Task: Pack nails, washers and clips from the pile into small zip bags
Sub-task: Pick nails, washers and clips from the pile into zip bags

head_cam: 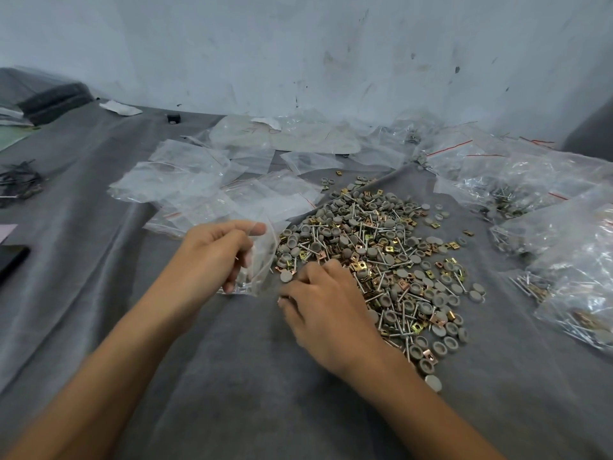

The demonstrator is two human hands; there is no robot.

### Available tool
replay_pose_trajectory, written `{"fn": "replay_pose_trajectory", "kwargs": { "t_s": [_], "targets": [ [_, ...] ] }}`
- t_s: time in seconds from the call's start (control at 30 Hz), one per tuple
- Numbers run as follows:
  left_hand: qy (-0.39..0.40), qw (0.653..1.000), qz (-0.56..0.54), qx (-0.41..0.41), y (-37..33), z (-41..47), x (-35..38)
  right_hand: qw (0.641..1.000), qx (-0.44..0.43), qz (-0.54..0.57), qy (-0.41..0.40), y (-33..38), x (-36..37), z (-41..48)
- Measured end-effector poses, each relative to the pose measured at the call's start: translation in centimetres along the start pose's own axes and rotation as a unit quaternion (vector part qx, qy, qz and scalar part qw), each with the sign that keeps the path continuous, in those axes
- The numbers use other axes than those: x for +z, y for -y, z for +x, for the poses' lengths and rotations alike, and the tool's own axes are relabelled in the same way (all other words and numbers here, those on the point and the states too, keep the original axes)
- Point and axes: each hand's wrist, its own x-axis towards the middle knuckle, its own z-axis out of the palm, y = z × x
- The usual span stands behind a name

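Centre frame: my left hand (pixel 212 257) fingers pinch the zip bag (pixel 262 260) open for filling; right hand (pixel 325 303) fingers curl at the pile (pixel 381 260), catch unseen.

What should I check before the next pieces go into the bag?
1. Bag grip: left hand pinches the zip bag: ok.
2. Bag mouth open: cannot tell, clear plastic.
3. Bag room: only a few pieces at its bottom: ok.
4. Pick: right hand curled at the pile edge; what it holds: cannot tell.
5. Spare empty bags lie beyond the left hand: ok.
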Motion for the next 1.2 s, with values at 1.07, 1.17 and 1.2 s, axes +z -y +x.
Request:
{"fn": "replay_pose_trajectory", "kwargs": {
  "t_s": [1.07, 1.17, 1.2],
  "targets": [
    [0.026, 0.999, 0.037, -0.007, 0.5, -0.3, 0.7, 1.0, -0.016, -0.002, 0.005, -0.6, 0.3, -0.1],
    [0.031, 0.999, 0.042, -0.002, 0.5, -0.4, 0.8, 0.998, 0.006, 0.055, -0.029, -1.2, -0.2, 0.0],
    [0.034, 0.998, 0.045, 0.001, 0.5, -0.4, 0.9, 0.994, 0.021, 0.094, -0.057, -1.3, -0.4, 0.0]
  ]
}}
